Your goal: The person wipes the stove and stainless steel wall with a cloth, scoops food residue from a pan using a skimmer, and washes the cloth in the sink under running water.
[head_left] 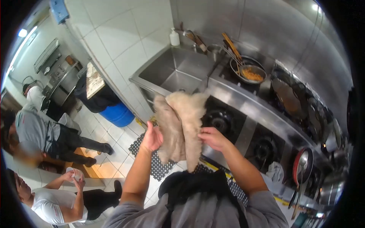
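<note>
A limp, ragged, beige-grey cloth (182, 127) hangs in front of my body, between the sink and the stove. At its right edge, my right hand (213, 138) pinches the cloth between thumb and fingers. My left hand (153, 137) is beside the left edge, palm turned toward the cloth and fingers apart; whether it touches the cloth is not clear. Folds run down the middle of the cloth, and its top end reaches the sink's front edge.
Ahead is a steel sink (176, 70) with a white soap bottle (174, 37). Black burners (218, 119), a pan of orange food (251, 74) and a red pan (303, 166) are to the right. Several people stand left, near a blue barrel (117, 115).
</note>
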### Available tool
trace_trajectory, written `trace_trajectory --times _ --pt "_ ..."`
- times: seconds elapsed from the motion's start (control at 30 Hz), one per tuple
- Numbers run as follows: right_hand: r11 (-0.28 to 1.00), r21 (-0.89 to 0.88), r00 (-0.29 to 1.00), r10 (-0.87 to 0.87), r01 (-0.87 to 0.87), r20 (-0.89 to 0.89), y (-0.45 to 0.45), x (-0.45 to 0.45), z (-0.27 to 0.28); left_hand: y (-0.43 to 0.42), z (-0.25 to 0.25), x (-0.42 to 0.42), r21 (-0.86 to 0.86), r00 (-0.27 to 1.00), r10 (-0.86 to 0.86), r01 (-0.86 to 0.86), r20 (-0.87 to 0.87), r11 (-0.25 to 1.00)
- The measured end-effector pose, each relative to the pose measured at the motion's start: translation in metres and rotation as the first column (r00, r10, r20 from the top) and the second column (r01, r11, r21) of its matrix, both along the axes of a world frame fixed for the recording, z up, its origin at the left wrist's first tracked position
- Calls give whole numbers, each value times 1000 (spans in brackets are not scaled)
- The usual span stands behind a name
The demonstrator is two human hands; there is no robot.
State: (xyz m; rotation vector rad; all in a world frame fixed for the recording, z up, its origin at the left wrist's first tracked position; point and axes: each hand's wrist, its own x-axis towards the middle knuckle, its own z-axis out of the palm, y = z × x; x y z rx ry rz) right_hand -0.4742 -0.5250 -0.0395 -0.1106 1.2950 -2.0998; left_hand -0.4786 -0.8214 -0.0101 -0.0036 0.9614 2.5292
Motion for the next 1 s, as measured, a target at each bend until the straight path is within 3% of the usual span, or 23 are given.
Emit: trace_trajectory --times 0.03,0.07,0.1,0.13,0.17,0.27,0.33,0.4,0.43,0.47,0.5,0.53,0.57,0.6,0.67,0.73,0.77,0.83,0.87,0.93,0.97,1.0 --pt "996 -61 995 -66 70 77 -6 12 9 -6 -18 5 186 979 -199 204 -47 961" --pt "983 -114 982 -126 143 141 -10 16 23 -9 -38 3 190 974 -223 226 -39 955" --pt "980 -108 977 -152 169 148 -10 17 18 -10 -61 0 -113 994 -111 113 23 987" --pt "960 -93 954 -247 265 170 -8 17 9 -5 -61 -2 -410 999 8 9 40 912" --pt "928 -73 919 -346 365 187 -3 18 1 -8 -58 0 -370 997 -37 56 61 927" --pt "793 33 774 -602 609 198 22 23 -11 -16 -57 2 -470 997 28 9 72 883" --pt "588 188 600 -800 787 -10 36 36 -15 -19 -54 1 -599 999 22 7 40 801" --pt "509 327 546 -837 797 -28 46 62 15 -14 -51 3 -673 998 36 -55 -41 738" --pt "466 333 506 -862 819 -39 60 73 15 -11 -51 2 -767 997 10 -69 -81 638" --pt "578 328 624 -780 747 -46 71 81 12 -2 -52 2 -761 996 -26 -47 -83 647" --pt "682 323 732 -680 656 -52 79 88 12 10 -51 4 -690 949 119 -295 -292 661" --pt "659 326 710 -702 678 -60 82 96 14 27 -37 9 -563 839 270 -522 -472 640" --pt "623 350 704 -684 700 -190 81 103 17 36 -19 13 -556 854 268 -499 -445 665" --pt "585 372 690 -651 721 -316 82 111 22 34 -25 7 -550 860 247 -482 -447 682" --pt "543 434 693 -605 719 -391 83 129 41 15 -42 -10 -785 887 -261 -162 -381 598" --pt "138 669 679 -248 730 -691 89 138 42 24 -24 -10 -849 888 -348 -83 -301 522" --pt "99 653 660 -145 751 -737 101 142 32 34 -10 -5 -869 810 -448 -142 -377 475" --pt "80 623 625 -200 778 -755 111 151 40 48 2 0 -874 667 -574 -284 -475 394" --pt "59 598 592 -244 800 -768 116 155 43 50 0 -3 -873 665 -574 -290 -478 391" --pt "79 511 514 -248 856 -821 129 160 33 52 -6 -12 -910 644 -644 -321 -412 262" --pt "196 553 579 -421 810 -698 134 162 30 54 -6 -12 -832 533 -647 -433 -546 346" --pt "322 565 634 -559 759 -534 136 161 29 60 -1 -12 -829 540 -638 -449 -549 333"
